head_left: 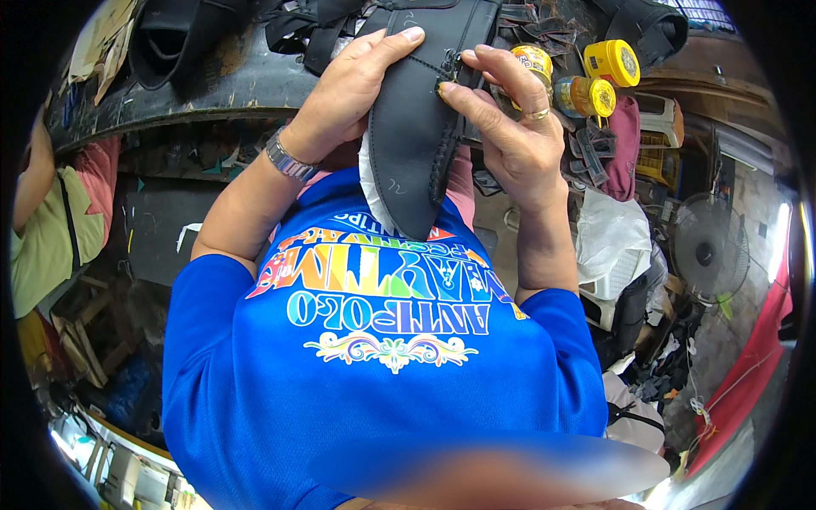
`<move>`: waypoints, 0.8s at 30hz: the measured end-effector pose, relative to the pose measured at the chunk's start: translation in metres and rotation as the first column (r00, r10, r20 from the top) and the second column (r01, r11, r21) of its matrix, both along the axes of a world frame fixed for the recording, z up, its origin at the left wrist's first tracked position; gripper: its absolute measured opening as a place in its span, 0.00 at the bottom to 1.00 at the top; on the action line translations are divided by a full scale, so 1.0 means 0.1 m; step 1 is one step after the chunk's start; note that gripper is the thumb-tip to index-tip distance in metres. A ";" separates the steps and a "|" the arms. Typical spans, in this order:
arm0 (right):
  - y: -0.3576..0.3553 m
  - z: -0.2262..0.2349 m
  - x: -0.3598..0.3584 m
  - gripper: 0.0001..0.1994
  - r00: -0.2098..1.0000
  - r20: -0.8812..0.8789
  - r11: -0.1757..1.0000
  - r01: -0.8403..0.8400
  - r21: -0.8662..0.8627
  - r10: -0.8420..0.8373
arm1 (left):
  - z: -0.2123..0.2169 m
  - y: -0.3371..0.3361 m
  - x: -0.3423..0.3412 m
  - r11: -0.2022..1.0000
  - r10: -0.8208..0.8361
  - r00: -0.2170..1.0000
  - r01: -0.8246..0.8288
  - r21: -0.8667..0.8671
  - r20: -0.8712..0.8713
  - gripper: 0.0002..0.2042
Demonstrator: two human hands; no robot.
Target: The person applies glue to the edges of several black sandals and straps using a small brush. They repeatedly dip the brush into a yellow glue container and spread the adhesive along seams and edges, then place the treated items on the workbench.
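Observation:
A black leather shoe upper [408,149] is held up in front of my chest, its rounded end pointing down toward me. It has stitched seams, pale chalk marks and a white lining showing along its left edge. My left hand [357,85] is closed on its left side, thumb lying flat on the leather. At the right edge, beside a row of thick stitches, my right hand [518,127] has its fingertips and thumb pressed to the leather. A small yellowish spot shows at one fingertip. Whether anything thin is between those fingers cannot be made out.
A dark worktable [204,93] curves across the top, bearing a black shoe [178,38] and leather scraps. Yellow-lidded jars [586,98] and a yellow tub [610,64] stand to the right. Farther right is a fan [707,251]. Another person's arm [36,170] shows at the far left.

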State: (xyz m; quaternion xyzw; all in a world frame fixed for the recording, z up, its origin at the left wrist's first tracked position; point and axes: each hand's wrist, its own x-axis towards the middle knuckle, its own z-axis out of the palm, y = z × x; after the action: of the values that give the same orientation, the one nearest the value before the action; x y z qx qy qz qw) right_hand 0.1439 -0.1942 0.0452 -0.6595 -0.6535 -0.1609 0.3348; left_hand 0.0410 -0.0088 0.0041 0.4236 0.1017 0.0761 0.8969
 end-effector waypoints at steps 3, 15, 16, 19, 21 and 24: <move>-0.01 0.00 0.02 0.21 0.997 0.076 0.999 -0.032 0.017 0.031 | -0.01 -0.05 -0.01 0.998 0.059 0.998 -0.059 0.019 -0.007 0.15; -0.02 0.11 0.01 0.15 0.970 -0.241 0.971 0.016 0.239 0.044 | 0.00 0.00 0.01 1.000 0.008 1.000 -0.008 -0.013 0.023 0.15; -0.04 0.16 0.03 0.15 0.968 -0.251 0.952 0.064 0.298 0.013 | 0.02 -0.02 0.01 0.999 0.038 0.999 -0.038 -0.002 0.019 0.15; -0.05 0.21 0.08 0.21 0.876 -0.469 0.876 0.138 0.462 0.109 | 0.06 -0.05 -0.03 0.996 0.081 0.996 -0.082 0.022 0.036 0.15; -0.07 0.26 0.16 0.27 0.852 -0.515 0.887 0.161 0.433 0.097 | 0.09 0.00 -0.03 0.999 0.026 1.000 -0.026 0.027 0.011 0.16; -0.05 0.27 0.24 0.29 0.822 -0.568 0.876 0.249 0.413 0.034 | 0.12 0.05 -0.02 0.999 0.027 0.997 -0.028 0.022 0.073 0.18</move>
State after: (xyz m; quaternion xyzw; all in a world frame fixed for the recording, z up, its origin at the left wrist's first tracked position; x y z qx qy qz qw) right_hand 0.1683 -0.1997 0.0727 -0.6131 -0.4281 -0.1335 0.6504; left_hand 0.0391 -0.0037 0.0157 0.4296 0.0741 0.1049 0.8938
